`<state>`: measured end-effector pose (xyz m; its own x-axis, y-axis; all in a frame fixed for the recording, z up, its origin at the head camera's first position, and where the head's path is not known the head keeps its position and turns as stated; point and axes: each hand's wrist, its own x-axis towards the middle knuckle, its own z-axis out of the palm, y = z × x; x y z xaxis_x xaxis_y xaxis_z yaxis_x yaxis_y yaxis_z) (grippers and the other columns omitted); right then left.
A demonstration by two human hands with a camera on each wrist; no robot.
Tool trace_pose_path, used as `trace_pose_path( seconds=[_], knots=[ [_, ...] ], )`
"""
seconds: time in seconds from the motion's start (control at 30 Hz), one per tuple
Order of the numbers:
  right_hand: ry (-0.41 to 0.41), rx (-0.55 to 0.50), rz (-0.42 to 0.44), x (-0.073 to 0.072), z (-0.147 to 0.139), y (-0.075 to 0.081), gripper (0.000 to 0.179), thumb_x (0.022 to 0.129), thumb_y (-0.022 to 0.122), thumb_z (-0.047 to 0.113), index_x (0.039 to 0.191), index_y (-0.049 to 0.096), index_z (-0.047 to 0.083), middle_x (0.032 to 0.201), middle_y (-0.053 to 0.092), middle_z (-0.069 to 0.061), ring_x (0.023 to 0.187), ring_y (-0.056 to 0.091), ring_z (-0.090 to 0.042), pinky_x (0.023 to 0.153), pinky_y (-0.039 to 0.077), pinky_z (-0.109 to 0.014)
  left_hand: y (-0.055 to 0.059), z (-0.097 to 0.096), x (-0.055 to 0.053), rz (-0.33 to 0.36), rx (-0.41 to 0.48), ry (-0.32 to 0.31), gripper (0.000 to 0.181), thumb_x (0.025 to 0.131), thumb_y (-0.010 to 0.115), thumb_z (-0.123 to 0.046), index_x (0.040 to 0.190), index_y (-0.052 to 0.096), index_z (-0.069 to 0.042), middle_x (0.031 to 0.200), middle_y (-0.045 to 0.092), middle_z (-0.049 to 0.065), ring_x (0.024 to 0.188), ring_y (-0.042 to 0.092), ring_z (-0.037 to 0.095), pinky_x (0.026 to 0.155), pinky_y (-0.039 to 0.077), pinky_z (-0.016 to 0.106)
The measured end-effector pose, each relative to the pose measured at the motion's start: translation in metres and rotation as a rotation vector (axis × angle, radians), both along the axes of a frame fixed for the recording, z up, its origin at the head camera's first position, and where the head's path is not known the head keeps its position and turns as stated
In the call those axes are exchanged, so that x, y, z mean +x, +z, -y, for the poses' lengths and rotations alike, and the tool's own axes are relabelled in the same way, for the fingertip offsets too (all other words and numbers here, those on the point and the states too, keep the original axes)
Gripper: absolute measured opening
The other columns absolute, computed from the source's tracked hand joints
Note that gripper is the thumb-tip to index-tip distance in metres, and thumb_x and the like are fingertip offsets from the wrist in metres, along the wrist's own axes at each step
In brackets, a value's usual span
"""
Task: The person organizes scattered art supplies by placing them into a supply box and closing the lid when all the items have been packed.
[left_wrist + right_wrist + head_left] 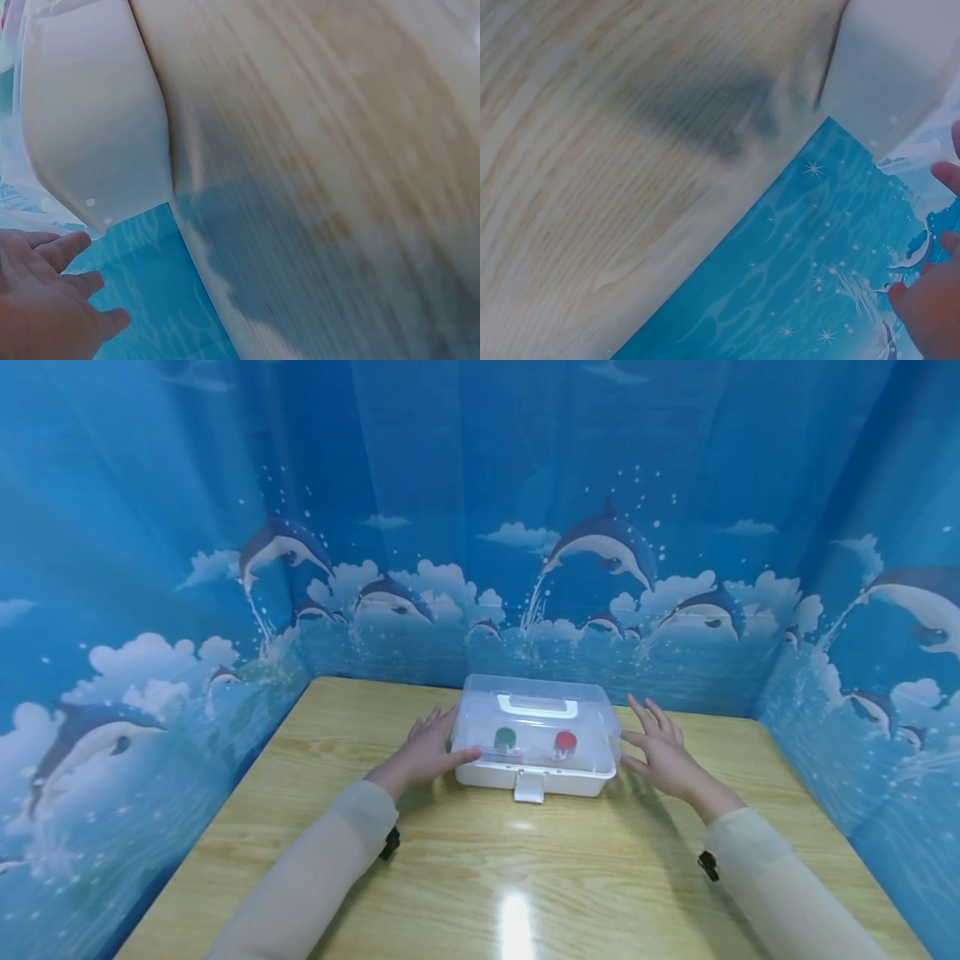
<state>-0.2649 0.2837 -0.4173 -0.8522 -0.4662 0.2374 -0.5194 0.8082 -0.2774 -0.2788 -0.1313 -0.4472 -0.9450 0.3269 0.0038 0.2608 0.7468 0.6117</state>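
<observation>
A storage box with a white base and a clear lid stands on the table. Through the lid show a green-topped item and a red-topped item; their lower parts are blurred. The white front latch sticks out toward me. At the box's left side is my left hand, fingers spread, its thumb at the lid's front left corner. My right hand is at the right side, fingers extended, their tips close to the lid. Whether those tips touch it, I cannot tell.
The wooden table reaches back to a blue dolphin-print curtain, which also hangs on the left and right. A white carrying handle lies on top of the lid. Both forearms wear light sleeves.
</observation>
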Motion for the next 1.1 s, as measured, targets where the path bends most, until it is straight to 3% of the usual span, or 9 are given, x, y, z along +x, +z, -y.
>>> trace_pose_path(
  seconds=[0.2,0.4,0.53,0.73,1.1],
  knots=[
    [0.015,-0.018,0.105,0.006,0.001,0.006,0.054,0.085,0.079,0.014,0.132,0.06,-0.006,0.165,0.005,-0.023,0.148,-0.003,-0.051,0.105,0.002,-0.08,-0.001,-0.001,0.004,0.002,-0.016,-0.012,0.107,0.086,0.059,-0.072,0.163,0.006,-0.021,0.167,0.015,0.006,0.154,0.0,0.033,0.12,-0.004,0.058],
    [0.013,-0.064,0.178,0.005,0.0,0.004,0.068,0.083,0.082,0.034,0.135,0.059,-0.004,0.166,0.002,-0.02,0.149,-0.007,-0.049,0.104,-0.001,-0.081,-0.002,-0.003,0.006,0.0,-0.031,-0.014,0.106,0.087,0.062,-0.068,0.163,0.005,-0.019,0.167,0.014,0.007,0.153,0.001,0.035,0.12,-0.003,0.058],
    [-0.006,-0.077,0.169,0.003,0.001,-0.001,0.07,0.082,0.081,0.043,0.132,0.062,-0.003,0.167,0.004,-0.019,0.15,-0.008,-0.046,0.106,-0.002,-0.08,-0.005,-0.004,0.006,-0.006,-0.054,-0.01,0.104,0.09,0.059,-0.067,0.162,0.006,-0.015,0.167,0.014,0.009,0.153,0.001,0.035,0.12,-0.002,0.059],
    [-0.015,-0.076,0.143,0.003,0.005,-0.004,0.065,0.082,0.082,0.04,0.126,0.066,-0.004,0.165,0.009,-0.022,0.15,-0.006,-0.047,0.105,-0.001,-0.08,-0.003,-0.007,0.008,-0.009,-0.074,0.006,0.102,0.092,0.056,-0.066,0.162,0.007,-0.011,0.166,0.015,0.012,0.153,0.002,0.034,0.121,-0.002,0.057],
    [-0.02,-0.077,0.137,0.001,0.004,-0.008,0.067,0.08,0.084,0.039,0.128,0.065,-0.003,0.166,0.008,-0.021,0.149,-0.005,-0.048,0.106,0.0,-0.079,-0.006,-0.01,0.007,-0.02,-0.087,0.013,0.102,0.091,0.056,-0.067,0.162,0.008,-0.012,0.166,0.016,0.013,0.153,0.001,0.035,0.12,-0.001,0.058]
  ],
)
